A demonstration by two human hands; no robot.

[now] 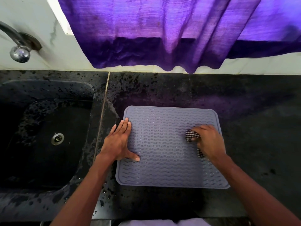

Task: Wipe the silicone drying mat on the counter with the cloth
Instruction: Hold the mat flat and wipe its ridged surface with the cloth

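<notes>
**Wiping the mat: slip risks and the hold**

Sliding is the main hazard. The silicone drying mat lies flat on the dark bench, near its front edge and just right of the sink. The bench looks wet on the sink side, so a hard sideways stroke could likely skate the mat or curl an edge. The left hand guards against that: it lies open and flat, fingers spread along the mat's left edge, thumb pressed on the ribs, grasping nothing. Lifting it early would probably free the mat to shift.

The right hand is curled shut on the checked cloth, bunched under the fingers near the mat's right edge; a tail hangs out below the palm. That grip is tight and small, so the loose tail may drag, and the wad may skip the grooves between the wavy ribs.
</notes>
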